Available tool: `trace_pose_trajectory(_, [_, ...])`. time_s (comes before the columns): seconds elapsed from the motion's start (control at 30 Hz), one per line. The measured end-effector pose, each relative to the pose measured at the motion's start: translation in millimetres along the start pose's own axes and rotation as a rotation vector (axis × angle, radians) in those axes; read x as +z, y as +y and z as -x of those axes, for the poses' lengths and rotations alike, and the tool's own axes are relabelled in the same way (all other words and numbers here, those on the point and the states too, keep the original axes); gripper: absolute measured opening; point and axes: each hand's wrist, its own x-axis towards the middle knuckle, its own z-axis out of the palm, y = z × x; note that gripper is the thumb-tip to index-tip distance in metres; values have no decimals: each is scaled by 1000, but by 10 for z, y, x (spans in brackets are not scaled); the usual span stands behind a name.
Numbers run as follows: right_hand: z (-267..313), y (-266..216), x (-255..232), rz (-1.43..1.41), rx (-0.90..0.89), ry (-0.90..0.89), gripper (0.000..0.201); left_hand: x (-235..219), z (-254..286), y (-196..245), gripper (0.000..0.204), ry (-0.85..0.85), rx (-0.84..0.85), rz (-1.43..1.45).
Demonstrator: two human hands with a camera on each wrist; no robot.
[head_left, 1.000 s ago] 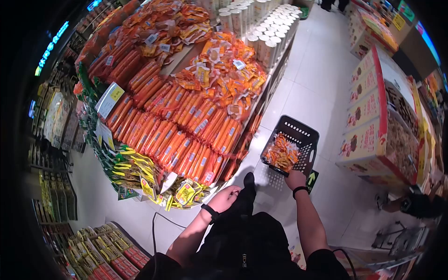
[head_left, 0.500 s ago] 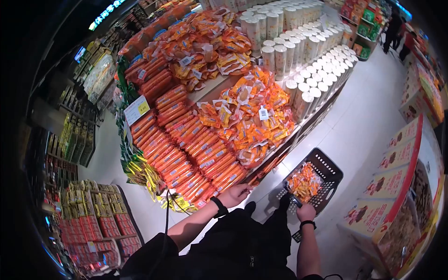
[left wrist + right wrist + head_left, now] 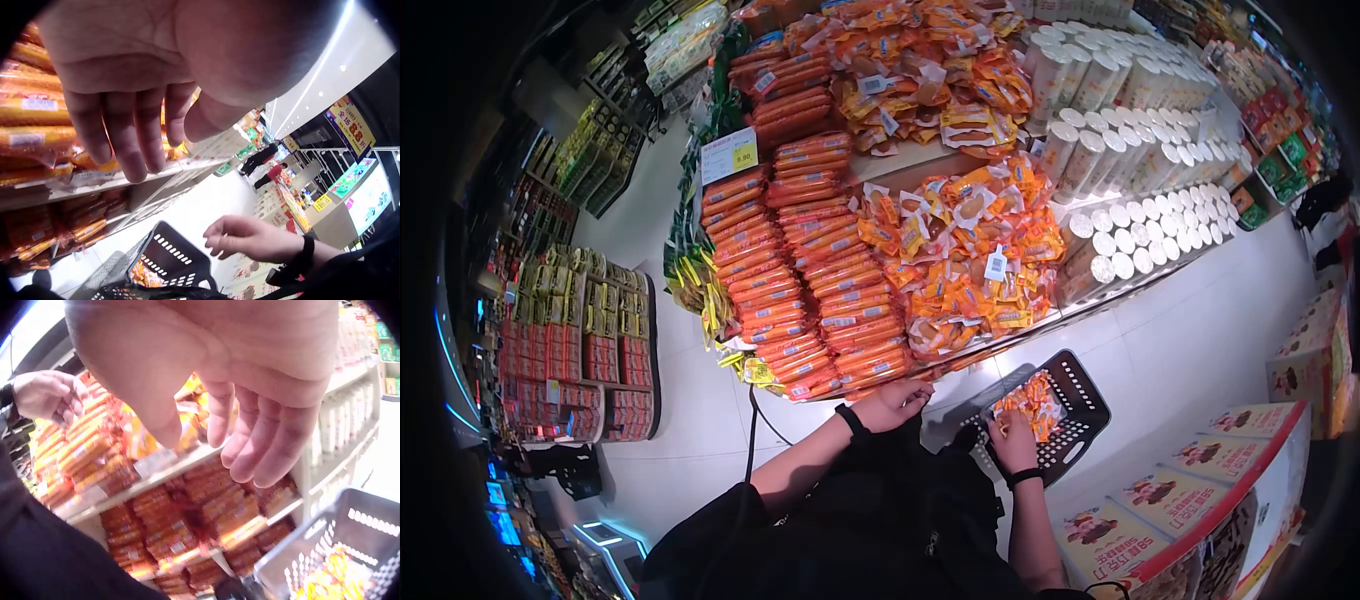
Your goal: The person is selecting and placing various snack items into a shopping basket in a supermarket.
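My left hand [image 3: 895, 402] hangs near the front edge of a display of long orange-red packets [image 3: 855, 300]; in the left wrist view its fingers [image 3: 147, 125] are loosely bent with nothing in them. Low on the right, a black perforated basket [image 3: 1083, 385] holds small orange packets [image 3: 1040, 400]. From the head, my right hand [image 3: 1013, 443] overlaps the basket's near side, but in the right wrist view the hand [image 3: 250, 381] is empty, fingers relaxed, apart from the basket [image 3: 300, 544]. Loose orange-wrapped snacks [image 3: 960, 270] lie heaped on the display.
White-lidded canisters [image 3: 1140, 215] stand to the right of the snacks. Printed cartons [image 3: 1170, 500] flank the aisle at lower right. A price sign [image 3: 730, 157] stands at the display's left side, and a stocked shelf [image 3: 580, 340] is further left. People [image 3: 269, 169] are down the aisle.
The head view has turned, bringing more canisters into sight. My right hand has let go of the basket's edge. My left hand has moved right along the display's front.
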Motion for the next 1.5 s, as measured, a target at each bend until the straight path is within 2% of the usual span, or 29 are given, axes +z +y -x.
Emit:
trace_pose_trajectory(0.07, [-455,-618,-149,-104,-88,13,33,-210,-63,-57,31,27,45,45])
trace_pose_trajectory(0.1, [-671,-912,-176,-146,-128,17,34,-252,-102,-243,32,72,116,47])
trace_pose_trajectory(0.17, [-1088,-1587,-241,-205,-202,5,36,-592,-49,46,31,116,-2,161])
trace_pose_trajectory(0.23, [-1445,-2220,-229,-246,-244,53,41,-738,-40,-109,31,223,0,236])
trace_pose_trajectory(0.3, [-1871,-2585,-127,-116,-416,162,55,-976,76,-33,30,353,-1,252])
trace_pose_trajectory(0.43, [-2564,-3148,111,76,-349,285,85,-1181,240,-361,30,399,23,457])
trace_pose_trajectory(0.53, [-2895,-3406,300,121,-236,248,103,-1386,446,-460,30,361,-42,483])
trace_pose_trajectory(0.63, [-2964,-3658,479,173,-153,195,97,-1583,617,-532,30,333,-114,558])
trace_pose_trajectory(0.67, [-2974,-3684,571,284,-199,282,82,-1602,637,-581,30,328,-137,598])
trace_pose_trajectory(0.7, [-3017,-3711,609,366,-185,301,77,-1619,654,-632,30,320,-160,636])
trace_pose_trajectory(0.73, [-3077,-3747,635,447,-171,321,72,-1613,613,-693,30,384,-56,633])
trace_pose_trajectory(0.83, [-3224,-3684,649,591,-214,376,59,-1667,613,-756,32,282,-174,709])
trace_pose_trajectory(0.87, [-3285,-3629,641,620,-244,394,55,-1708,619,-728,32,280,-166,699])
trace_pose_trajectory(0.93, [-3353,-3536,612,575,-345,376,48,-1761,627,-679,32,278,-151,678])
trace_pose_trajectory(0.97, [-3374,-3493,583,554,-395,366,44,-1725,611,-726,32,309,-89,638])
trace_pose_trajectory(1.1, [-3414,-3438,396,417,-480,373,36,-1606,531,-841,33,362,44,561])
trace_pose_trajectory(1.3, [-3045,-4011,-9,404,-511,440,33,-1535,527,-871,34,378,47,538])
trace_pose_trajectory(1.33, [-3016,-4054,-81,316,-445,401,31,-1536,523,-855,34,379,44,545])
trace_pose_trajectory(1.43, [-2894,-4217,-277,316,-527,441,29,-1608,511,-710,36,316,-15,577])
trace_pose_trajectory(1.5, [-2927,-4222,-362,297,-548,435,25,-1485,389,-815,37,326,60,561])
